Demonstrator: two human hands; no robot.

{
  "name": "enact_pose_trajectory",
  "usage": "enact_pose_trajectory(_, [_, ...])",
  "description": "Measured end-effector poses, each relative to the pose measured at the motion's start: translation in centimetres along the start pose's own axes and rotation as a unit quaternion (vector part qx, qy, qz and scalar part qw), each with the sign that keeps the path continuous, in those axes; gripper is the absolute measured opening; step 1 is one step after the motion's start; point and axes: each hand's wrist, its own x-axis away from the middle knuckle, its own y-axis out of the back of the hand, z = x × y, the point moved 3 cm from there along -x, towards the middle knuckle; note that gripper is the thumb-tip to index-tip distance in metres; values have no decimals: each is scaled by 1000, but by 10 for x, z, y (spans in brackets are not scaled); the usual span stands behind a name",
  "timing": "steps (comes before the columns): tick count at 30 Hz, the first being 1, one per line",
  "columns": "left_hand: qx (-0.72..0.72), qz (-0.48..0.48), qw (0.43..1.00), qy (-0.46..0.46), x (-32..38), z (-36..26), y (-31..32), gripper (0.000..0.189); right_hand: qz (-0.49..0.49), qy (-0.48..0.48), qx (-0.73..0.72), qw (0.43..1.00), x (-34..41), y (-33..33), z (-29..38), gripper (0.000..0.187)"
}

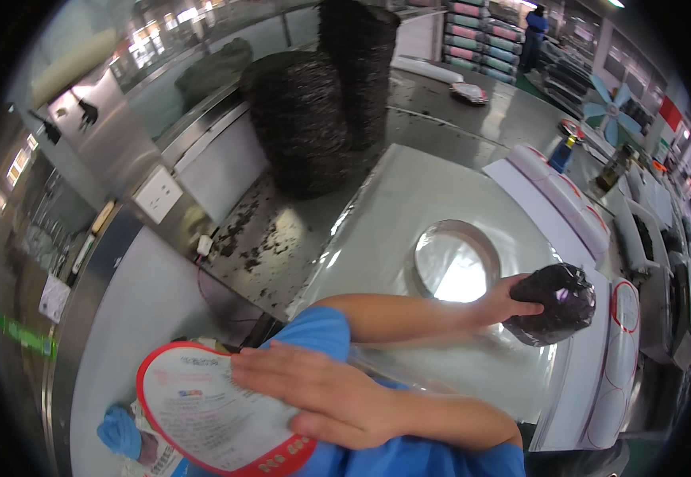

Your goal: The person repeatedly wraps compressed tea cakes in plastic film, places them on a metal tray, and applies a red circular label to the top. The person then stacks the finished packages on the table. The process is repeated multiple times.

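Observation:
My left hand (509,301) reaches across to the right and grips a round, dark bundle (557,304) wrapped in glossy clear film. Crossing the other way, my right hand (321,390) lies flat over the edge of a large, rounded label (202,399) with a red rim and printing. The label is low on the left, in front of my blue clothing; how the fingers hold it underneath is hidden. Beside my left hand, a round metal hoop (491,247) rests on a stack of clear plastic film (381,238).
Tall stacks of dark, dried seaweed-like sheets (297,119) stand at the back, with crumbs on the steel table (250,250). Rolls of labels (613,369) lie along the right side. A blue fan (610,110) and a person (536,33) are farther back.

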Motion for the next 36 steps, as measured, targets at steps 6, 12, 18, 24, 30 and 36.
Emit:
enact_pose_trajectory(6, [-3,-44,997,59,-1,-14,23,52,-47,111,4,993,7,-33,-41,61])
enact_pose_trajectory(12, [112,-108,988,-6,-17,-49,25,46,-163,147,26,975,30,5,5,57])
enact_pose_trajectory(18, [135,-206,969,-29,37,-78,131,50,-321,23,330,888,131,232,47,47])
enact_pose_trajectory(24, [116,-235,964,-35,50,-88,133,57,-516,-401,635,412,379,498,-11,64])
enact_pose_trajectory(30, [57,-409,909,-52,65,-105,108,31,-449,-548,599,374,457,529,-54,70])
enact_pose_trajectory(36, [111,-289,948,-73,59,-97,130,46,-612,-297,399,615,481,549,-44,46])
